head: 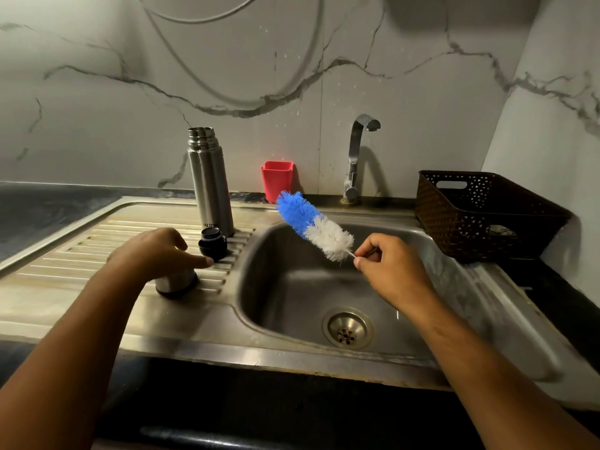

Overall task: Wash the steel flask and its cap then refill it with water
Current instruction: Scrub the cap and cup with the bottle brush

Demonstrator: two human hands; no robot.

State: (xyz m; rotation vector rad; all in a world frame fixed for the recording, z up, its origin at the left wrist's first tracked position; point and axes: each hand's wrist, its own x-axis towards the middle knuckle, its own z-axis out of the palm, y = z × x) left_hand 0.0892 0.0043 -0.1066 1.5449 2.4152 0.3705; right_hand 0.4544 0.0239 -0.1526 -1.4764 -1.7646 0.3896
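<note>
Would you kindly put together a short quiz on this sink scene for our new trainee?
1. True or false: the steel flask stands upright on the drainboard, mouth uncovered.
2. What does the right hand pinch? A) sponge B) bottle brush C) red cup
3. Fill in: the left hand lies on top of the ____.
Key: 1 true; 2 B; 3 steel cap.

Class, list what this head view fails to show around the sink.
All head view.
Steel cap: top hidden under the left hand; grip unclear.
Bottle brush: handle mostly hidden in the right hand.
Flask: inside unseen from this angle.
Basket: contents screened by its wall.
</note>
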